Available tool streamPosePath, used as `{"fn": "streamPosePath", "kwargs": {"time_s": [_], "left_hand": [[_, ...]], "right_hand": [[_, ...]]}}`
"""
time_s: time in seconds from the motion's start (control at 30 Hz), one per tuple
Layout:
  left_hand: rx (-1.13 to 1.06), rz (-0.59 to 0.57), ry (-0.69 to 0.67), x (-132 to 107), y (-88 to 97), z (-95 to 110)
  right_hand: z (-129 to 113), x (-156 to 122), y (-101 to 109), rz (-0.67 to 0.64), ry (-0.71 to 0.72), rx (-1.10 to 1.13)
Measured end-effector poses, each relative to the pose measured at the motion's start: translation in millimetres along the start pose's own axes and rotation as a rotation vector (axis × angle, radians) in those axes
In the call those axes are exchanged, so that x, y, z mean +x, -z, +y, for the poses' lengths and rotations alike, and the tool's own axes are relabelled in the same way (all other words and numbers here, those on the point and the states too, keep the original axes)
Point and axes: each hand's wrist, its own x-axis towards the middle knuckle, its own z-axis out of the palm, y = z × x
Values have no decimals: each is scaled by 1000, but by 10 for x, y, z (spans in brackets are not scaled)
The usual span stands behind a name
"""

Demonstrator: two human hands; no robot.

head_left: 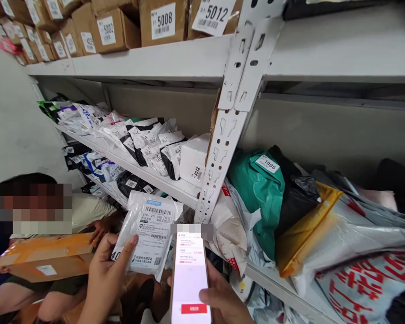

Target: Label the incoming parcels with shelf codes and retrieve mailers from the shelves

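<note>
A white plastic mailer parcel (148, 243) with a printed shipping label is pinched in my left hand (113, 261), thumb across its front. Its label faces me. Just right of it, my right hand (219, 292) grips a smartphone (189, 279) held upright, thumb at the screen's right edge. The lit screen shows lines of text near the top and a red button at the bottom. Parcel and phone are close together; I cannot tell whether they touch.
A white metal rack (219, 162) stands ahead. Numbered cardboard boxes (162, 24) fill its top shelf, bagged parcels (151, 144) the lower ones. At right lie a green bag (259, 193) and larger mailers (351, 234). At left, another person holds a taped cardboard box (50, 258).
</note>
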Motion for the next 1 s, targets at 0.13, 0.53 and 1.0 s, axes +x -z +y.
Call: {"fn": "streamPosePath", "kwargs": {"time_s": [0.13, 0.53, 1.0], "left_hand": [[34, 28, 8, -12, 3, 0], [47, 51, 81, 18, -3, -75], [38, 62, 109, 32, -112, 28]], "right_hand": [[-42, 18, -60, -63, -6, -71], [-10, 166, -45, -14, 64, -59], [-14, 224, 28, -45, 102, -13]]}}
